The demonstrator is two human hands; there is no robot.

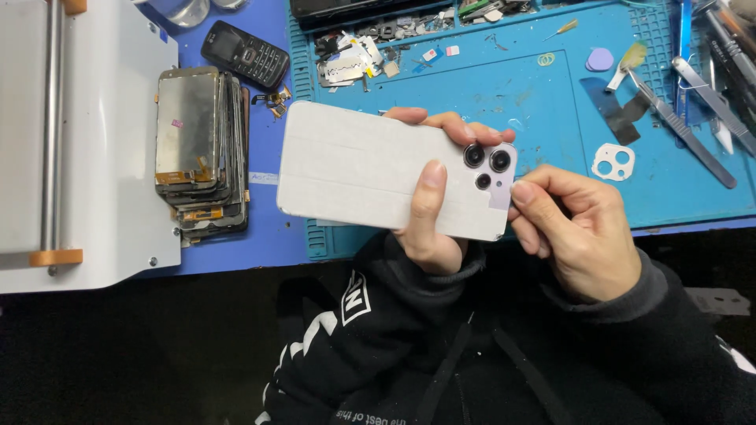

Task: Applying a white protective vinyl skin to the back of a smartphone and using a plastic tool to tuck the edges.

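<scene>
While both hands [488,212] grip one phone [370,169] | three lenses [486,161] | one keypad phone [245,53]

Bright, even overhead light across the blue mat [512,94], colours saturated, shadows beneath small tools short and soft. Mild glare on the white machine housing [118,157] left of the mat and on the metal tweezers [701,94] at the mat's right edge. Pale phone back [378,169] in front of the mat near overexposure, surface detail washed out. Below the mat, dark clothing close to black, folds barely readable. Sharp focus at centre; slight softness and wide-angle bending toward the corners. No motion blur on either hand.
</scene>
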